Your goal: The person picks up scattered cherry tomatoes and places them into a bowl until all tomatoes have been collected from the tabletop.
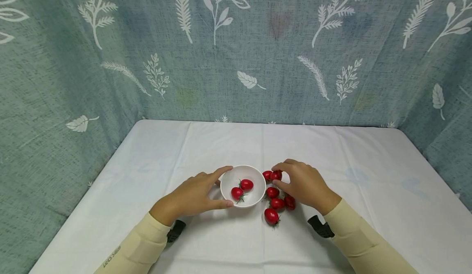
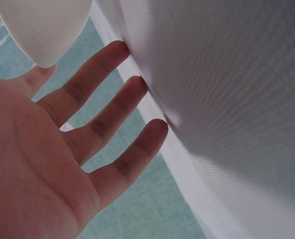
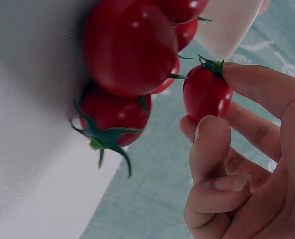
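Observation:
A small white bowl holds two red cherry tomatoes with green stems. Thumb and index finger of my left hand grip the bowl at its left side, while in the left wrist view the other fingers of that hand spread out below its white wall. Just right of the bowl, my right hand pinches one cherry tomato between thumb and fingers, its green stem up against a fingertip. Several more cherry tomatoes lie in a loose cluster beneath and beside that hand.
A white cloth with fold lines covers the table. Blue-green curtains with white leaf prints hang behind and along both sides. Dark straps show at the wrists, by the pale yellow sleeves.

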Motion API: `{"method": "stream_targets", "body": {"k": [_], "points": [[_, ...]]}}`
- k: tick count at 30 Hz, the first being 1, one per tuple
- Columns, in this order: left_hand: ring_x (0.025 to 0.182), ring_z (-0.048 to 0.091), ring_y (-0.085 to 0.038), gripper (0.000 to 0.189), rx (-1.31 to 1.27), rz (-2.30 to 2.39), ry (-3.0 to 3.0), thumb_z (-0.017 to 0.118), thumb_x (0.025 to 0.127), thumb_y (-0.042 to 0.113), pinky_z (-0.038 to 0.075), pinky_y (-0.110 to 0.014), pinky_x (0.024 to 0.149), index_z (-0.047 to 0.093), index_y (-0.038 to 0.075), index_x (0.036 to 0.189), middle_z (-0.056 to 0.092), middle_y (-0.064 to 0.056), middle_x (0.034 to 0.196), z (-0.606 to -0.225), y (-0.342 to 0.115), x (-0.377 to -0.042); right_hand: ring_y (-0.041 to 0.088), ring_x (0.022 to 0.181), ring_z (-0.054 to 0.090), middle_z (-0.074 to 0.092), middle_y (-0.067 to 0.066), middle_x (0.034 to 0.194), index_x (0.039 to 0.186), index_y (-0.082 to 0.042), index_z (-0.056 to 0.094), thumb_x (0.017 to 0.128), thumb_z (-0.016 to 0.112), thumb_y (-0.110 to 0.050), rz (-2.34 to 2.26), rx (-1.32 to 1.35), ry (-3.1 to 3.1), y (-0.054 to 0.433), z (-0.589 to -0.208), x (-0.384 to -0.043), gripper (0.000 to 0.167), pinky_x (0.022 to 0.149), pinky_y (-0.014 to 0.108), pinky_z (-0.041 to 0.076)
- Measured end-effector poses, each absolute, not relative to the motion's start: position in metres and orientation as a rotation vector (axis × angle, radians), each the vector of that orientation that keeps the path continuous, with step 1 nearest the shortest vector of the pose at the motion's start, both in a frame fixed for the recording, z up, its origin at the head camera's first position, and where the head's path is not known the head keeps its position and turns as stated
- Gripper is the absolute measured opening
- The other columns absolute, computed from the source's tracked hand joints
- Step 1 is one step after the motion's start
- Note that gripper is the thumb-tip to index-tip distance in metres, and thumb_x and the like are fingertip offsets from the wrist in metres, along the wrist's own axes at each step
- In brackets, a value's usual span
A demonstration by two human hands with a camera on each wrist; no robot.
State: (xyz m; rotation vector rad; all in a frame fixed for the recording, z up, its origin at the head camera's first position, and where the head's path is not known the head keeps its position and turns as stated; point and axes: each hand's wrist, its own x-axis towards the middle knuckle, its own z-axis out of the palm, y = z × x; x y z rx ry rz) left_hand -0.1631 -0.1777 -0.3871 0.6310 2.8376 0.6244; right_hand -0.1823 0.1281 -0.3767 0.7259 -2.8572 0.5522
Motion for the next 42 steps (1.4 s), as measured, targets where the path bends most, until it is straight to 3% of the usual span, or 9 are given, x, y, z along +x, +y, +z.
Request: {"method": "stream_targets", "body": {"k": [16, 26, 42], "points": [[0.109, 0.057, -0.017, 0.093, 0.627, 0.624, 2.840, 0.068, 0.076, 0.075, 0.048, -0.046, 0.092, 0.032, 0.040, 0.154, 0.069, 0.008, 0.118, -0.387, -0.178, -0.164, 0.022, 0.090, 0.071, 0.072, 0.002, 0.107, 0.115, -0.015, 0.074, 0.085, 0.081, -0.028, 0.552, 0.763, -2.816, 0.118, -0.362, -0.176, 0.034, 0.069, 0.036, 0.058], [0.109, 0.057, -0.017, 0.094, 0.627, 0.616, 2.839, 0.066, 0.076, 0.078, 0.048, -0.047, 0.090, 0.031, 0.040, 0.154, 0.069, 0.006, 0.118, -0.386, -0.177, -0.164, 0.021, 0.087, 0.071, 0.072, 0.001, 0.108, 0.115, -0.017, 0.074, 0.086, 0.080, -0.029, 0.552, 0.794, -2.797, 0.112, -0.361, -0.173, 0.032, 0.066, 0.033, 0.057], [0.108, 0.056, -0.016, 0.093, 0.617, 0.600, 2.843, 0.067, 0.076, 0.077, 0.049, -0.043, 0.089, 0.030, 0.042, 0.154, 0.069, 0.008, 0.118, -0.387, -0.178, -0.163, 0.019, 0.091, 0.070, 0.071, 0.002, 0.111, 0.116, -0.019, 0.074, 0.083, 0.082, -0.030, 0.553, 0.814, -2.834, 0.093, -0.366, -0.172, 0.035, 0.077, 0.041, 0.059]]}}
